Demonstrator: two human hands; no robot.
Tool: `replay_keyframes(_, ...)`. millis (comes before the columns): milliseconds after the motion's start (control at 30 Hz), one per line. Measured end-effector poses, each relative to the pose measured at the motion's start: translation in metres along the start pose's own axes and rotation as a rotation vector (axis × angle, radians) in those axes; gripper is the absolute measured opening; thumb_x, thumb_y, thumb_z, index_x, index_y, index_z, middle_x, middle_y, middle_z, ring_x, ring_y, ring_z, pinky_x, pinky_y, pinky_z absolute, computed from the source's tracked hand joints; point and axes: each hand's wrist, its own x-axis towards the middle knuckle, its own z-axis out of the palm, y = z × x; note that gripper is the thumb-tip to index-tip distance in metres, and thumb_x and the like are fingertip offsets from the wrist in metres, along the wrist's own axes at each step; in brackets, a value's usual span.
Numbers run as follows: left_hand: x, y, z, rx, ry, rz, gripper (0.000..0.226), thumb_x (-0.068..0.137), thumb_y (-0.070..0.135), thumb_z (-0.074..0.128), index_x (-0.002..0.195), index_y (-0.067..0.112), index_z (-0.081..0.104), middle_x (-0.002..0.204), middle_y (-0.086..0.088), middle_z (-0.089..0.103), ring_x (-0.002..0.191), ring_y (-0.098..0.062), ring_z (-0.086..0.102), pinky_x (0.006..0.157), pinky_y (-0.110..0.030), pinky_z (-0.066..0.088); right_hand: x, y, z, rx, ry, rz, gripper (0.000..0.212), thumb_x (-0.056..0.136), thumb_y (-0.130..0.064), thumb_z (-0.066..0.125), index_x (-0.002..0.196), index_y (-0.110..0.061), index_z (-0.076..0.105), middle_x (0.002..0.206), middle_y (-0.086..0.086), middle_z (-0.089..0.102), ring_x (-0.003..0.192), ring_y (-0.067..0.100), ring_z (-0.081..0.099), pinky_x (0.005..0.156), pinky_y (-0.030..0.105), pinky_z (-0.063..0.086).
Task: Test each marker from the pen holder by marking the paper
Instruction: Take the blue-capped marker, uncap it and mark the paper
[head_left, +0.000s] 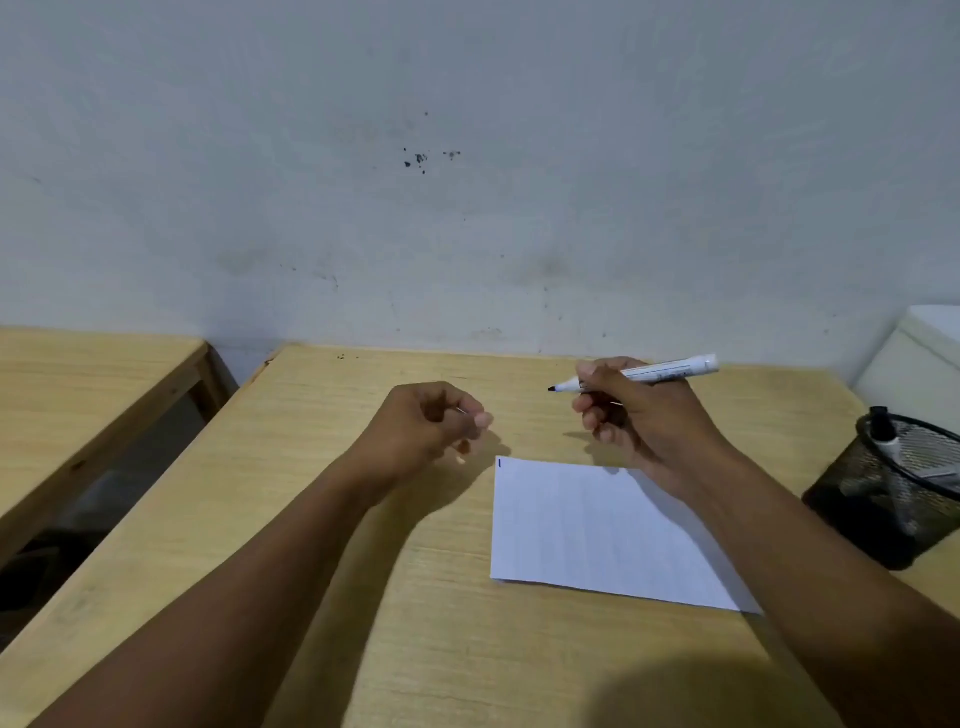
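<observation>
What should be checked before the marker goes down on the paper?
1. Marker firm in the right hand: ok.
2. Cap off, dark tip bare: ok.
3. Tip over the paper: not ok, it hangs above bare table beyond the sheet's far edge.
4. Blank space on the sheet: ok, only one small mark at its far left corner.
5. Left hand steadying the sheet: not ok, it is closed beside it; holding the cap, cannot tell.
6. Pen holder clear of the stroke: ok.
</observation>
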Motion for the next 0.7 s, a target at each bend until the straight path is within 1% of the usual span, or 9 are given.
replay_keyframes(33, 0.003, 0.009, 0.003, -0.062, 0.015, -0.003, 0.014, 0.087, 0.018, 0.080, 0.093, 0.007, 0.075, 0.079, -0.003, 0.075, 0.067, -0.012, 0.068, 0.062, -0.021, 0.048, -0.002, -0.011, -0.007, 0.024, -0.036, 0.039, 0.011, 0.092, -0.016, 0.070, 0.097, -0.006, 0.069, 0.072, 0.013, 0.071, 0.053, 0.017, 0.064, 0.049, 0.025, 0.045)
replay_keyframes(100, 0.008, 0.025, 0.014, -0.159, 0.007, -0.007, 0.017, 0.085, 0.021, 0.081, 0.096, 0.010, 0.075, 0.085, -0.001, 0.078, 0.071, -0.013, 0.072, 0.067, -0.025, 0.048, -0.008, -0.028, -0.022, 0.089, -0.056, 0.098, 0.015, 0.095, -0.014, 0.059, 0.098, -0.006, 0.071, 0.076, 0.014, 0.073, 0.058, 0.020, 0.069, 0.058, 0.029, 0.046)
replay_keyframes(167, 0.013, 0.041, 0.029, -0.223, -0.045, -0.005, 0.017, 0.084, 0.022, 0.082, 0.095, 0.012, 0.074, 0.087, -0.001, 0.078, 0.074, -0.015, 0.074, 0.070, -0.028, 0.048, -0.013, -0.039, -0.034, 0.128, -0.035, 0.112, 0.017, 0.094, -0.013, 0.054, 0.092, -0.006, 0.069, 0.073, 0.015, 0.073, 0.056, 0.021, 0.068, 0.060, 0.031, 0.045)
replay_keyframes(267, 0.018, 0.060, 0.053, -0.260, -0.113, -0.011, 0.020, 0.081, 0.018, 0.084, 0.095, 0.011, 0.073, 0.088, -0.005, 0.077, 0.074, -0.017, 0.074, 0.073, -0.029, 0.047, -0.020, -0.048, -0.048, 0.121, 0.001, 0.096, 0.015, 0.093, -0.014, 0.057, 0.084, -0.007, 0.067, 0.070, 0.014, 0.072, 0.051, 0.020, 0.065, 0.057, 0.029, 0.044)
replay_keyframes(433, 0.022, 0.079, 0.089, -0.283, -0.211, 0.003, 0.017, 0.079, 0.016, 0.086, 0.090, 0.013, 0.073, 0.088, -0.009, 0.076, 0.074, -0.019, 0.074, 0.075, -0.030, 0.048, -0.032, -0.057, -0.068, 0.098, 0.053, 0.038, 0.015, 0.093, -0.014, 0.061, 0.084, -0.005, 0.068, 0.066, 0.012, 0.072, 0.050, 0.018, 0.064, 0.056, 0.028, 0.043)
replay_keyframes(533, 0.024, 0.087, 0.105, -0.292, -0.253, 0.016, 0.017, 0.078, 0.015, 0.086, 0.089, 0.014, 0.073, 0.090, -0.011, 0.075, 0.074, -0.019, 0.073, 0.077, -0.031, 0.048, -0.039, -0.059, -0.079, 0.077, 0.091, 0.013, 0.015, 0.092, -0.013, 0.062, 0.083, -0.003, 0.069, 0.068, 0.014, 0.072, 0.051, 0.020, 0.064, 0.055, 0.029, 0.044)
replay_keyframes(633, 0.025, 0.092, 0.118, -0.289, -0.271, 0.030, 0.016, 0.080, 0.013, 0.085, 0.090, 0.011, 0.073, 0.089, -0.010, 0.076, 0.073, -0.019, 0.073, 0.076, -0.031, 0.048, -0.043, -0.058, -0.087, 0.064, 0.091, -0.001, 0.015, 0.093, -0.012, 0.061, 0.083, -0.003, 0.069, 0.068, 0.015, 0.071, 0.050, 0.019, 0.064, 0.054, 0.028, 0.045)
replay_keyframes(700, 0.026, 0.096, 0.126, -0.278, -0.278, 0.044, 0.014, 0.081, 0.012, 0.084, 0.090, 0.009, 0.074, 0.082, -0.007, 0.077, 0.070, -0.018, 0.073, 0.073, -0.029, 0.049, -0.045, -0.058, -0.091, 0.047, 0.064, -0.009, 0.015, 0.094, -0.011, 0.062, 0.085, -0.002, 0.068, 0.068, 0.015, 0.071, 0.051, 0.018, 0.065, 0.053, 0.027, 0.046)
